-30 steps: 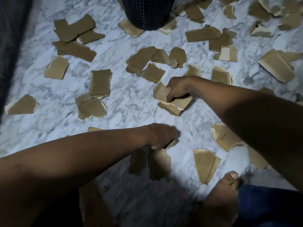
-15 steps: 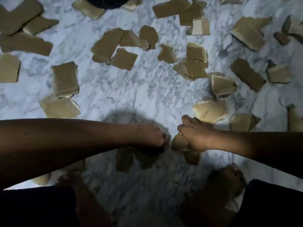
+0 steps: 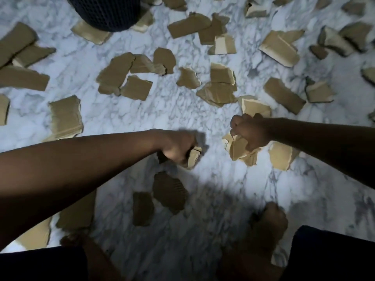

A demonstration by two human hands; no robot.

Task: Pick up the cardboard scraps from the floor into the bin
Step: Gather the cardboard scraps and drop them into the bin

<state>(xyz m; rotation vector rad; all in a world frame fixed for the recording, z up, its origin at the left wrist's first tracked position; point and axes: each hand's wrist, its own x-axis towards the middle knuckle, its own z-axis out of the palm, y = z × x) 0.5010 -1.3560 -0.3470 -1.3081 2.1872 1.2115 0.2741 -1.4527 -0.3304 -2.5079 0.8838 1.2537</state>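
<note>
Several torn brown cardboard scraps lie scattered over a white marble floor (image 3: 174,110). A dark mesh bin (image 3: 107,13) stands at the top left, cut off by the frame edge. My left hand (image 3: 178,149) is closed around a small cardboard scrap (image 3: 193,157) near the middle of the view. My right hand (image 3: 249,130) grips a bunch of cardboard scraps (image 3: 239,147) just above the floor, to the right of the left hand. Two darker scraps (image 3: 168,191) lie in shadow below my left hand.
My bare feet (image 3: 267,222) and dark trouser legs fill the bottom edge. Larger scraps lie at the far left (image 3: 65,116) and upper right (image 3: 280,47). Some scraps rest against the bin's base (image 3: 89,33).
The view tilted back up so the bin shows again. Both hands rose from the floor and moved apart, each still holding cardboard.
</note>
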